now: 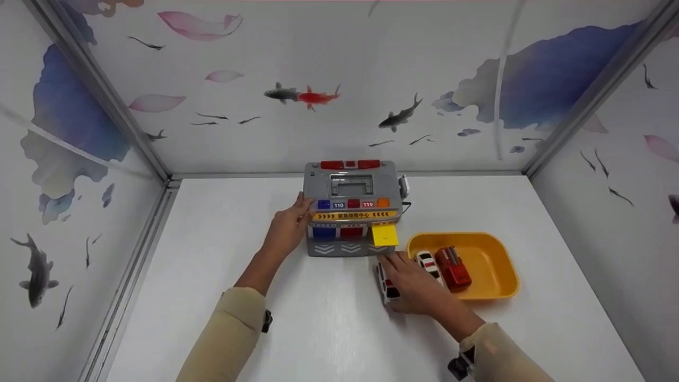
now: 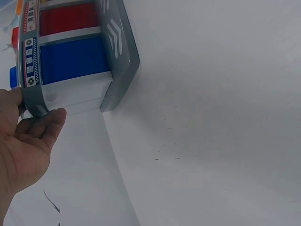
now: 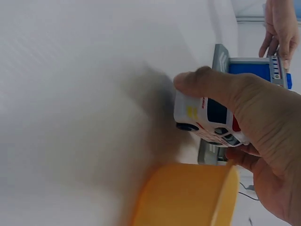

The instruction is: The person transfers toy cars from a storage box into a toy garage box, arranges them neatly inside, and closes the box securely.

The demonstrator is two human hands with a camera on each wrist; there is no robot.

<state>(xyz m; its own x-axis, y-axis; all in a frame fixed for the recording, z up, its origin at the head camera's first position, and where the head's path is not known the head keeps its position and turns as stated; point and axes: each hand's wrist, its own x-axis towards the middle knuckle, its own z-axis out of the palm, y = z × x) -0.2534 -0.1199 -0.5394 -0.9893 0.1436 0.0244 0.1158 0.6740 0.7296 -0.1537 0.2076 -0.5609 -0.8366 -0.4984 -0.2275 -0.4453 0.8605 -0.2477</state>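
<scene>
A grey toy garage (image 1: 318, 183) with several coloured buttons stands upright at the back of the table. My left hand (image 1: 286, 228) grips its left edge; in the left wrist view the thumb lies on top and the fingers curl below. The blue door (image 2: 75, 60) and red door (image 2: 68, 20) are down, while a yellow door (image 1: 385, 236) at the right sticks outward. Just in front of that door, my right hand (image 1: 416, 284) holds a white toy van (image 3: 190, 107) between thumb and fingers, partly hidden by the hand in the head view.
To the right sits a yellow tray (image 1: 490, 268). Inside it lie a red toy fire truck (image 1: 453, 269) and a white toy car (image 1: 427, 263). White printed panels (image 1: 339, 132) enclose the table at the back and sides. A dark cord (image 1: 406, 206) shows beside the garage.
</scene>
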